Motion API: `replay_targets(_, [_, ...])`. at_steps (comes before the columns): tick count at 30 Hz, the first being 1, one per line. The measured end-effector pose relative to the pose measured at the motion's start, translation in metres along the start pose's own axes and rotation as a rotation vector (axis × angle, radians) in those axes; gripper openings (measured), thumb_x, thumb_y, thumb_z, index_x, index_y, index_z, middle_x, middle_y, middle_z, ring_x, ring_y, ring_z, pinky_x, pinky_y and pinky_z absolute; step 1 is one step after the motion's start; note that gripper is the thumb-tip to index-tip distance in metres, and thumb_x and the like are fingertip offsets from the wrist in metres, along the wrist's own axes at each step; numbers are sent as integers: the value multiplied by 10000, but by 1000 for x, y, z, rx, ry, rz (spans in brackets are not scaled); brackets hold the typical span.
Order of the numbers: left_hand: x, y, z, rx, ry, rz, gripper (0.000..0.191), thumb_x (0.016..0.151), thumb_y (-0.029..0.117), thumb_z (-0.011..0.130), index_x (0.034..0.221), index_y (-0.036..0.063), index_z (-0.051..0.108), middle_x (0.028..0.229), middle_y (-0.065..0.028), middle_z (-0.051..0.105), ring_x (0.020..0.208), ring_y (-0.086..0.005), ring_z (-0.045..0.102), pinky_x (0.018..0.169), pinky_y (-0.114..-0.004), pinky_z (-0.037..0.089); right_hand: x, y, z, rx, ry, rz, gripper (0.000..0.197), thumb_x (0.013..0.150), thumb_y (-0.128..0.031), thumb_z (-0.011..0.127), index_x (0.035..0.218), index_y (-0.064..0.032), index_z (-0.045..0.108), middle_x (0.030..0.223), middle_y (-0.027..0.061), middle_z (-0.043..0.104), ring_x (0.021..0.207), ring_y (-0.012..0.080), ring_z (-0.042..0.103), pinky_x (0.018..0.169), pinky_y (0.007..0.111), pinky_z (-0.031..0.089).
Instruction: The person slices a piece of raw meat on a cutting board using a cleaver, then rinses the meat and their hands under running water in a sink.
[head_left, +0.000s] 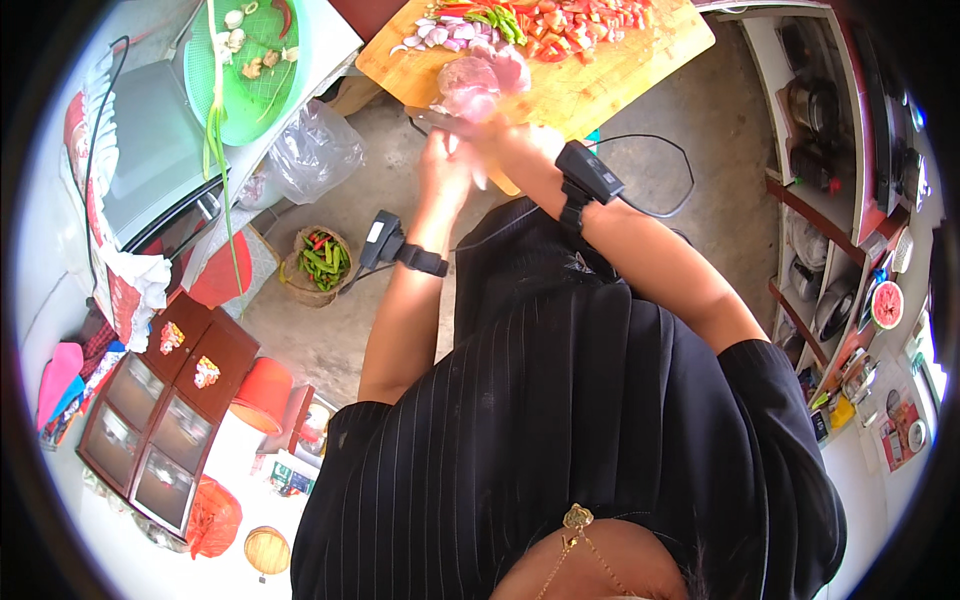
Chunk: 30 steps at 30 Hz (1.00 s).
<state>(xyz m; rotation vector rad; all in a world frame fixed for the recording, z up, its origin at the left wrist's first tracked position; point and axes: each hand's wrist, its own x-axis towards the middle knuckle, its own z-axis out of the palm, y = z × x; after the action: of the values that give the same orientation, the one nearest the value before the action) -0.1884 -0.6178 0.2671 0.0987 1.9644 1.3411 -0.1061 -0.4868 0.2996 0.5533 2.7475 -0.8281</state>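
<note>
A wooden cutting board (630, 82) lies before me at the top of the view. Raw pink meat (469, 84) rests near its close edge, in thick pieces. Just below the meat is a knife (439, 120), its blade pointing left. My right hand (525, 142), blurred, is at the knife's handle end and appears to grip it. Close under the blade is my left hand (448, 161), fingers bent; whether it holds a piece of meat is unclear. Behind the meat lie sliced shallots (454, 34), cut green peppers (510, 24), red pepper strips (454, 10) and diced tomatoes (570, 30).
On the left, a green basket (244, 124) holds garlic, ginger and a long scallion (216, 120). A clear plastic bag (315, 154) hangs beside it. A woven basket of peppers (322, 259) stands on the floor. Shelves with pots (814, 105) line the right. Cables run from both wrist devices.
</note>
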Motion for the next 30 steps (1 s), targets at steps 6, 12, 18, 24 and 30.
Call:
replay_targets(6, [2,2,-17,-55,-10,-28,50,946,76,563,926,54,522,777,-17,575,575,-92,538,481,-251,434,1,30,46,-338,256,-14,213,928,-151,492,1071,-48,613,598,73,620,519,252,633,456,391,475])
replay_targets(12, [-10,2,-17,-321,-67,-160,208,920,91,608,1100,35,519,807,-24,591,599,-107,559,493,-250,456,-12,38,36,-318,245,87,218,897,-248,567,1059,-102,575,614,74,610,548,276,643,454,396,480])
replay_targets(18, [-11,20,6,-165,-96,16,182,946,110,578,1100,28,525,823,-43,618,634,-109,569,510,-260,465,52,37,78,-55,173,11,230,874,-164,552,1035,-4,586,636,61,598,538,259,613,480,341,480])
replay_targets(24, [-8,1,-43,-467,-47,-228,213,926,103,608,1105,48,508,785,-60,619,542,-105,557,440,-239,443,2,36,16,-310,122,67,189,883,-218,542,1005,-83,593,590,28,596,545,209,642,440,358,466])
replay_targets(30, [-47,28,8,-238,-194,36,184,934,109,582,1075,19,505,789,-37,599,623,-108,591,526,-255,483,24,16,24,-238,183,-43,214,877,-174,555,1040,-37,571,637,77,640,567,243,666,502,359,514])
